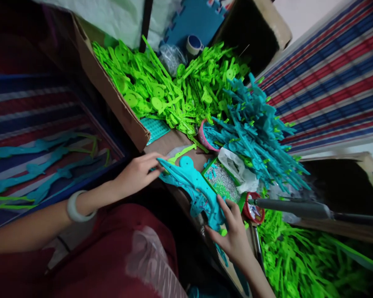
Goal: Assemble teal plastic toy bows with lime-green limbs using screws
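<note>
A long turquoise plastic part (194, 178) with a curved body and a round disc spans the gap between my two hands. My left hand (144, 167) pinches its pointed far-left end. At its other end, the thumb and fingers of my right hand (231, 229) close round the edge, with my fingertips partly hidden. Under and behind the part lies a thin lime-green strip (186, 151). Just past the right hand is a green-edged tray (207, 169) of small metal pieces and green bits. A grey rod-shaped tool (294, 207) points in from the right.
Lime-green plastic parts (155, 87) pile up at the back, beside a cardboard flap (112, 91). Turquoise parts (257, 128) are heaped at the right. A red basket (255, 211) stands near the tool's tip. Left, a striped bag (46, 165) holds long turquoise-and-green pieces.
</note>
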The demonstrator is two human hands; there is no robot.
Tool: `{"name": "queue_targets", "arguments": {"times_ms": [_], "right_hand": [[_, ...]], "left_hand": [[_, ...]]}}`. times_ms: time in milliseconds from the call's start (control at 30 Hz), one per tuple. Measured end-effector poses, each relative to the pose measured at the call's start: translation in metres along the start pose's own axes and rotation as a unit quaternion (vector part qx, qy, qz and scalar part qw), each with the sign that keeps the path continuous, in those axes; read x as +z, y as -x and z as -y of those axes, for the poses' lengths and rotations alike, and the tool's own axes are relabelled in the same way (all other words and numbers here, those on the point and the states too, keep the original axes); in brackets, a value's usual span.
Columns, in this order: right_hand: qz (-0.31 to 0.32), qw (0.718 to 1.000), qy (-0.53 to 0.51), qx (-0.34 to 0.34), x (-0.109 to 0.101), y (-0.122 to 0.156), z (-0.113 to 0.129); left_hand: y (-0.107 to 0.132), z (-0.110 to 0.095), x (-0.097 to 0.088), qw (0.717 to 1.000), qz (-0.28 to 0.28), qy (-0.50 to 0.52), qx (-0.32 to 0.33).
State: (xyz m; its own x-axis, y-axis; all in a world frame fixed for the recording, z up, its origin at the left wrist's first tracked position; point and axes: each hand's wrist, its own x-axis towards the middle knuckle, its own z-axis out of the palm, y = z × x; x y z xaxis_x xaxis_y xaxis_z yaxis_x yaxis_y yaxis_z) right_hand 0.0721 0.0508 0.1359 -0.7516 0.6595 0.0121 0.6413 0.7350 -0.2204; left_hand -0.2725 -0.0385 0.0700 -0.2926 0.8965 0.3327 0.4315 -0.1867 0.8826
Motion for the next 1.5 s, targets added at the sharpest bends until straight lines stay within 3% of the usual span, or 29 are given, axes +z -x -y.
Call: {"name": "queue_targets", "arguments": {"times_ms": [67, 167, 300, 367, 433, 533, 633, 733, 833, 900, 1000, 1100, 1167, 1233, 1300, 1400, 1433, 1500], "right_hand": [[0.016, 1.000, -0.010, 0.012, 0.009, -0.006, 0.002], [0.035, 0.999, -0.009, 0.009, 0.023, -0.013, 0.001], [0.058, 0.998, 0.011, 0.003, 0.035, -0.015, -0.003], [0.077, 0.997, 0.016, 0.011, 0.038, -0.015, -0.005], [0.106, 0.994, 0.016, 0.026, 0.039, -0.018, -0.006], [0.165, 0.986, 0.002, 0.038, 0.034, -0.026, -0.005], [0.207, 0.976, -0.051, 0.048, 0.021, -0.033, -0.008], [0.210, 0.969, -0.116, 0.052, 0.011, -0.036, -0.026], [0.184, 0.967, -0.158, 0.083, 0.012, -0.035, -0.048], [0.158, 0.967, -0.171, 0.103, 0.011, -0.025, -0.056], [0.083, 0.969, -0.196, 0.124, -0.009, 0.015, -0.061], [-0.071, 0.947, -0.216, 0.226, -0.039, 0.072, -0.082], [-0.282, 0.889, -0.191, 0.307, -0.052, 0.094, -0.107], [-0.410, 0.839, -0.220, 0.280, -0.055, 0.091, -0.134], [-0.409, 0.838, -0.301, 0.202, -0.051, 0.066, -0.152], [-0.320, 0.845, -0.402, 0.149, -0.041, 0.015, -0.157], [-0.295, 0.836, -0.441, 0.143, -0.036, -0.002, -0.153], [-0.258, 0.791, -0.543, 0.118, -0.023, -0.029, -0.140]], "left_hand": [[0.014, 0.008, -0.005, 0.996, -0.066, -0.046, -0.049], [0.037, 0.018, -0.002, 0.986, -0.119, -0.028, -0.115], [0.058, 0.032, 0.021, 0.968, -0.129, 0.083, -0.197], [0.061, 0.035, 0.029, 0.963, -0.133, 0.108, -0.208], [0.060, 0.032, 0.030, 0.971, -0.163, 0.056, -0.164], [0.058, 0.017, 0.025, 0.980, -0.169, -0.102, -0.012], [0.050, 0.001, 0.027, 0.972, -0.050, -0.171, 0.155], [0.034, -0.008, 0.051, 0.937, 0.089, -0.181, 0.284], [0.019, -0.011, 0.092, 0.892, 0.184, -0.197, 0.363], [0.011, -0.008, 0.115, 0.871, 0.215, -0.208, 0.389], [0.000, 0.004, 0.133, 0.846, 0.236, -0.216, 0.426], [-0.008, 0.012, 0.137, 0.836, 0.240, -0.218, 0.442], [-0.009, 0.011, 0.141, 0.833, 0.240, -0.214, 0.451], [-0.008, 0.007, 0.148, 0.825, 0.241, -0.206, 0.469], [-0.004, 0.002, 0.157, 0.818, 0.240, -0.199, 0.483], [0.003, -0.003, 0.169, 0.822, 0.253, -0.195, 0.471], [0.006, -0.004, 0.172, 0.824, 0.255, -0.192, 0.468], [0.011, -0.006, 0.178, 0.827, 0.249, -0.184, 0.469]]}}
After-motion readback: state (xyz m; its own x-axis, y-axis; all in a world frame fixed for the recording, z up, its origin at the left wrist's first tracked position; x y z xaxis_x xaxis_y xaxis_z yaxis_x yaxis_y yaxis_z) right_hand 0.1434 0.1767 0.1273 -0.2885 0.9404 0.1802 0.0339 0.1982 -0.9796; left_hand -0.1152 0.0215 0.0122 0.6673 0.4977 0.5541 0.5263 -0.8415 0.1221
